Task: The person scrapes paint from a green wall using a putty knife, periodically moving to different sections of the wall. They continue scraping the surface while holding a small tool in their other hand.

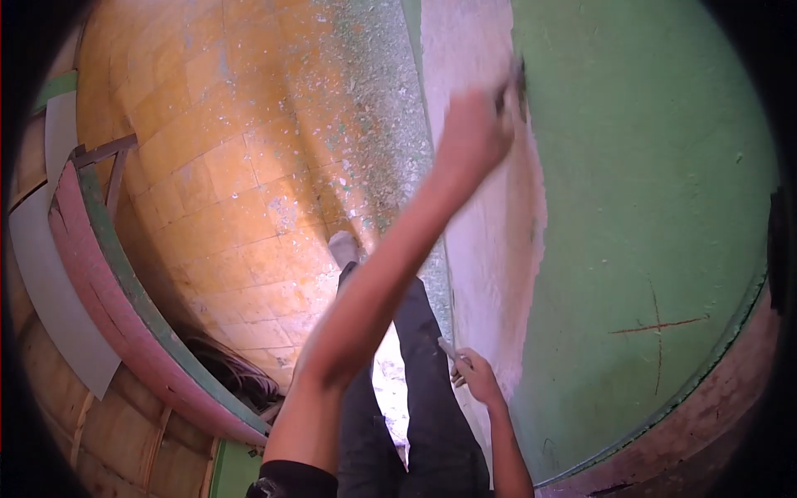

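My left hand (481, 129) is raised and closed around a dark tool (519, 76), blurred by motion, whose end is right at the edge of the green paint. That green-painted wall (639, 183) has a long bare whitish strip (486, 249) with a ragged border. Lower down, close to my thigh, my right hand (475, 378) is closed on a short, pale grey stick-like object (448, 349). My left forearm crosses in front of the strip and the floor.
Paint flakes (378, 108) lie thick along the wall's foot and scatter over the orange tiled floor (224, 166). On the left stands a pink and green board (108, 274) beside a grey panel (58, 290). A reddish cross (659, 325) marks the green wall.
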{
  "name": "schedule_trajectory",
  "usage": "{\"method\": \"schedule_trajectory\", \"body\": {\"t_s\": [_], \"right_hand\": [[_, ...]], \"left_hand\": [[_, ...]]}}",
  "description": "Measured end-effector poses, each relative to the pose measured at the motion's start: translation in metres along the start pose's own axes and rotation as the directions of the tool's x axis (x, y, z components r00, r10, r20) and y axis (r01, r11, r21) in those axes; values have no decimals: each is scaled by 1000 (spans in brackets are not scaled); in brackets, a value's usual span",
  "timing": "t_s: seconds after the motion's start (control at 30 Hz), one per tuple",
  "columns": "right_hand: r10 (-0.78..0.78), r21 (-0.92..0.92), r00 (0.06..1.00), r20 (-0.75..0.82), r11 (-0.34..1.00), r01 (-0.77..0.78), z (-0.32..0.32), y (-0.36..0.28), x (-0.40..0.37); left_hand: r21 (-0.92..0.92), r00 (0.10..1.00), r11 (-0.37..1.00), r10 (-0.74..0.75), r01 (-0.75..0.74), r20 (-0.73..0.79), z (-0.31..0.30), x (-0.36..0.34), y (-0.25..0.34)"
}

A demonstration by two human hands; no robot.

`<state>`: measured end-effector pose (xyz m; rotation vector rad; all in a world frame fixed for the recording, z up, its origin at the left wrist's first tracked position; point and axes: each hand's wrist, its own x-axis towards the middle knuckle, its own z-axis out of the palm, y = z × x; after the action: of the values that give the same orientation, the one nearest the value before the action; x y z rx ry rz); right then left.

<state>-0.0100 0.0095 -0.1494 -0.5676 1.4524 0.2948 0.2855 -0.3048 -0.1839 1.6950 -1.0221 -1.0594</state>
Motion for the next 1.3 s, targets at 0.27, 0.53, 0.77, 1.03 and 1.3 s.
{"method": "schedule_trajectory", "body": {"t_s": [0.27, 0.53, 0.77, 1.03, 1.3], "right_hand": [[12, -55, 1000, -21, 998, -13, -6, -8, -10], [2, -48, 1000, -12, 999, -3, -7, 4, -2], [-14, -66, 1000, -15, 998, 13, -9, 16, 1], [-33, -58, 999, -16, 998, 32, -2, 10, -5], [-50, -65, 999, -5, 997, 50, 2, -4, -10]], "left_hand": [[-53, 977, 991, -109, 120, 181, 6, -73, 4], [-108, 995, 990, 93, -88, 45, 7, -70, 1], [-105, 996, 994, 44, -35, 81, 0, -50, -12], [-7, 993, 1000, -10, 11, 115, -9, -11, -6], [-15, 999, 1000, 14, -14, 40, -12, 8, -2]]}}
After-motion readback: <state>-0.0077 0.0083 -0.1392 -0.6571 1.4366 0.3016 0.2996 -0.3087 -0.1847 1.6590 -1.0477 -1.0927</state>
